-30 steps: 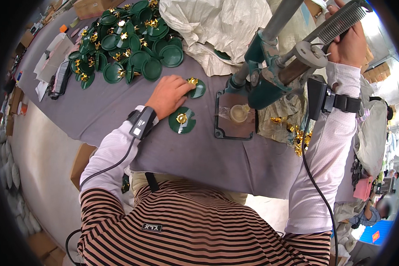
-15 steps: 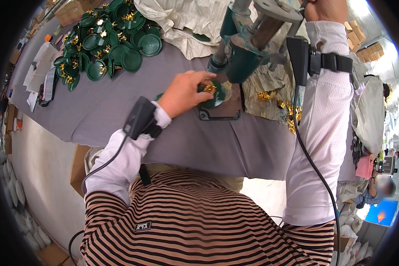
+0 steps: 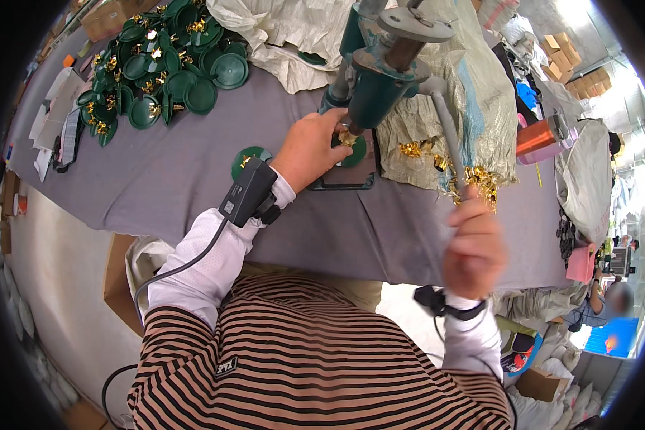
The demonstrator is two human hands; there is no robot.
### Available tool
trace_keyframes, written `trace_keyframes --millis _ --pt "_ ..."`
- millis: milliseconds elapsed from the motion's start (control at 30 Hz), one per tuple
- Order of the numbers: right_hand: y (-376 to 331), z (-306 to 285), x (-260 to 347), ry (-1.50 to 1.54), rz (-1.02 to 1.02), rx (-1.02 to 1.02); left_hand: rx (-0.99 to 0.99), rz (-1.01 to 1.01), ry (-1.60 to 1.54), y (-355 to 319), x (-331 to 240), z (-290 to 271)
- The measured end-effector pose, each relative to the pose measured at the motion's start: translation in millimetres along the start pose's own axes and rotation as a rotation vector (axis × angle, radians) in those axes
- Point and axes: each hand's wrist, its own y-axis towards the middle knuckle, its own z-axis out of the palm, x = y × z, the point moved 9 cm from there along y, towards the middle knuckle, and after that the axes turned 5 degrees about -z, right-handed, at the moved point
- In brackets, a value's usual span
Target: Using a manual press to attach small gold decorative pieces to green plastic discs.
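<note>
Grey cloth over the surface (image 3: 193, 168). Well in from its near edge, now directly under the green press (image 3: 381, 86) rather than partly left of it: green disc (image 3: 357, 153) with gold clip (image 3: 347, 137), pinched at the clip by closed fingers of the left hand (image 3: 308, 147). Toward the near edge, lever (image 3: 448, 125) swung down, its end gripped by the blurred right hand (image 3: 473, 247). Toward the far left corner, heaped green discs (image 3: 197, 93), as before.
</note>
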Motion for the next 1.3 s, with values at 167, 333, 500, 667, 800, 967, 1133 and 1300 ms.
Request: trace_keyframes --millis 167,333,500,667,800,967,1133,1300 --pt "16.1 17.3 0.7 -0.19 0.018 0.336 0.007 0.001 0.064 0.3 -7.5 0.4" --pt "161.0 0.0 -0.3 0.307 -0.079 0.158 -0.065 -0.083 0.055 -8.8 -1.4 -7.4" --pt "279.6 5.0 -85.4 0.306 0.131 -0.261 -0.199 -0.043 -0.073 -18.7 -1.9 -11.8" --pt "279.2 13.8 -99.1 0.311 0.248 -0.287 0.138 -0.209 0.198 -39.3 10.5 -92.6" --pt "283.6 13.0 -100.8 0.24 0.272 -0.181 0.441 -0.281 0.573 -50.8 44.4 -89.9" --pt "287.5 -2.0 -109.3 0.227 0.242 -0.224 0.476 -0.22 0.566 -62.4 56.0 -98.3" --pt "290.1 -21.3 -126.3 0.146 0.248 -0.313 0.538 -0.397 0.626 -147.2 64.5 -195.0" --pt "307.6 -31.6 -140.7 0.335 0.112 0.025 0.638 -0.74 0.635 -229.7 87.5 -264.6"
